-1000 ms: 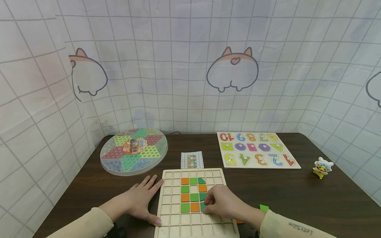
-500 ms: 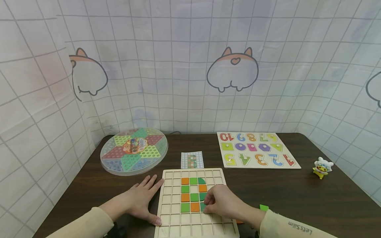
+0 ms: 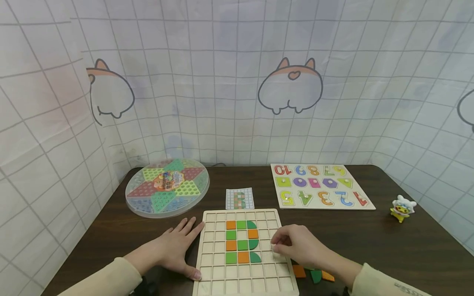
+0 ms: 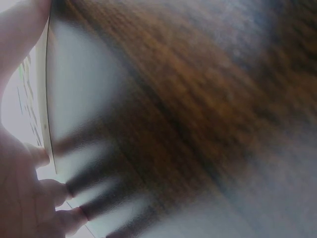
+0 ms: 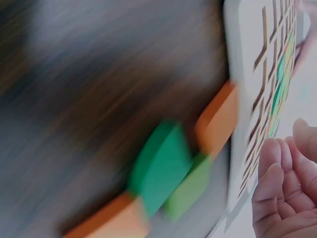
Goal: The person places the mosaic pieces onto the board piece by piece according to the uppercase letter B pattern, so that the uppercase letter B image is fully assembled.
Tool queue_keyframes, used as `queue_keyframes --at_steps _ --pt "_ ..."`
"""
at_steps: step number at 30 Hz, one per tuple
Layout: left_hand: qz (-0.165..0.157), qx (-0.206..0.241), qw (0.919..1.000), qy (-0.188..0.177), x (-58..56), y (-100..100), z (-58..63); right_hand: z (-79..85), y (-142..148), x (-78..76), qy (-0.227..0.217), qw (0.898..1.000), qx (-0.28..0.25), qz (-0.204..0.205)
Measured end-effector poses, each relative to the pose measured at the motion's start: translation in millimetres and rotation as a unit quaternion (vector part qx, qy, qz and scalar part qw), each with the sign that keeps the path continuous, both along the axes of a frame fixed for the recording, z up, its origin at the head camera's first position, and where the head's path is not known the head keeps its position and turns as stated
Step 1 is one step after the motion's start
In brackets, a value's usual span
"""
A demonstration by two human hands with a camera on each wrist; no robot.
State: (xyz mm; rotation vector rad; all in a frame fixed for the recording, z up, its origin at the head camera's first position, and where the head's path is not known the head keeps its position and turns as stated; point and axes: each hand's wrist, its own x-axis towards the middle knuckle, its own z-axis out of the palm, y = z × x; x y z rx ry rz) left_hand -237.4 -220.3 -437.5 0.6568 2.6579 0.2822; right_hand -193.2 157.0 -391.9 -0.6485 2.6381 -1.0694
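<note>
In the head view a wooden grid board (image 3: 237,286) lies on the dark table, with orange, light green and dark green tiles set in its cells. My left hand (image 3: 174,250) lies spread at the board's left edge, thumb and index fingertip touching it. My right hand (image 3: 301,244) hovers over the board's right side, fingers loosely bent, nothing visible between them. To its left, a dark green curved tile (image 3: 254,257) sits in the lowest filled row, beside an orange square tile (image 3: 243,257). The right wrist view shows the bent fingers (image 5: 271,186) apart from the thumb.
Right of the board lie loose pieces, including an orange tile (image 3: 299,271) and a dark green piece (image 3: 316,276). A pattern card (image 3: 240,199) is behind it. Farther back are a round star-patterned game board (image 3: 166,188), a number puzzle (image 3: 320,187) and a small figurine (image 3: 401,209).
My right hand has let go of the dark green curved tile and moved right, uncovering it in its cell. More loose pieces show beside the board. The left hand stays put.
</note>
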Motion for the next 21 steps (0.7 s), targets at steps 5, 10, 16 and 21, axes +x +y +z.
queue_keyframes --at_steps 5,10,16,21 --pt "0.001 0.0 1.0 -0.001 -0.7 0 0.2 1.5 32 -2.0 0.007 1.0 0.021 -0.012" --pt "0.002 0.001 1.0 -0.002 -0.9 -1 -0.7 -0.8 58 -0.9 -0.008 0.999 0.038 0.013" --pt "0.0 0.0 1.0 -0.003 -0.8 -1 -0.5 -6.7 74 1.5 -0.023 0.998 0.056 0.027" --pt "-0.003 0.0 1.0 -0.007 0.3 0 3.1 -8.8 80 1.9 -0.028 0.997 0.064 0.027"
